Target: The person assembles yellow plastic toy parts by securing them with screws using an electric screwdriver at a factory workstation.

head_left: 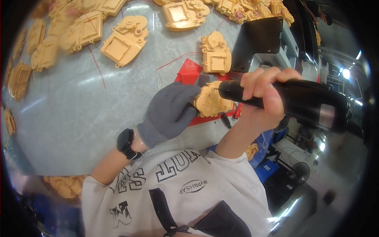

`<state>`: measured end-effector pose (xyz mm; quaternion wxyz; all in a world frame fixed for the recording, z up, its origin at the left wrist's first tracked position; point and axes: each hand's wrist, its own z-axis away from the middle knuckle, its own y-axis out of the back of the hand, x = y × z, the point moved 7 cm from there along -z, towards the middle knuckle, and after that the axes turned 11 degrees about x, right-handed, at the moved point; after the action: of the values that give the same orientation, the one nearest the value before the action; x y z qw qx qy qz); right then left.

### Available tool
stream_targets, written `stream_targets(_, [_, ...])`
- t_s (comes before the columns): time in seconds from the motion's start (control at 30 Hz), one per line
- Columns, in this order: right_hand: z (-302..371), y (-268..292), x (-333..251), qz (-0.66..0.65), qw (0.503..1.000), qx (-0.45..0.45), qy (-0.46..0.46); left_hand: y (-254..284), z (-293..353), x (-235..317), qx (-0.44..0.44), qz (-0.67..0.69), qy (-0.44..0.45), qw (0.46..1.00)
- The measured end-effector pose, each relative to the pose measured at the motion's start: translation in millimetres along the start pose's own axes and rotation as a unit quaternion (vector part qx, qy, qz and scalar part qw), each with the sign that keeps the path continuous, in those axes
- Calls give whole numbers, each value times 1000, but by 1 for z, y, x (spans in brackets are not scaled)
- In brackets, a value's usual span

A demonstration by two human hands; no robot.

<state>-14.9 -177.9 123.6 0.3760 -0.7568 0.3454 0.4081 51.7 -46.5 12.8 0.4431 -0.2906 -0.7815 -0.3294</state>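
In a grey knit glove, my left hand [169, 107] grips the left edge of a yellow plastic housing [211, 103], its fingers curled over the rim. The housing rests over a red fixture [188, 71] with a grey block on it. Bare, my right hand [265, 93] is wrapped round a black electric screwdriver [308, 103]. The thin bit of that tool points left at the housing's upper part; whether it touches a screw I cannot make out. Another yellow housing [216, 53] lies just beyond the fixture.
More yellow housings [125, 40] with thin red wires spread over the grey tabletop [130, 89], piled at the far left and far right. A black box-shaped device [258, 39] stands right of the fixture. A small black-handled tool [226, 121] lies by my right wrist.
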Motion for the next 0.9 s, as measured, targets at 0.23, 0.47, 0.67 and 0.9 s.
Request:
stream_targets(0.23, [17, 51, -13, -167, 972, 162, -21, -12, -20, 12, -73, -59, 124, 988])
stream_targets(0.47, [11, 95, -148, -198, 944, 138, 224, 55, -13, 53, 56, -40, 16, 998])
stream_targets(0.67, [25, 146, -135, -159, 943, 222, 189, 342, 253, 6, 321, -272, 390, 819])
stream_targets(0.9, [38, 144, -100, -138, 961, 217, 100, 270, 99, 43, 478, -456, 103, 744])
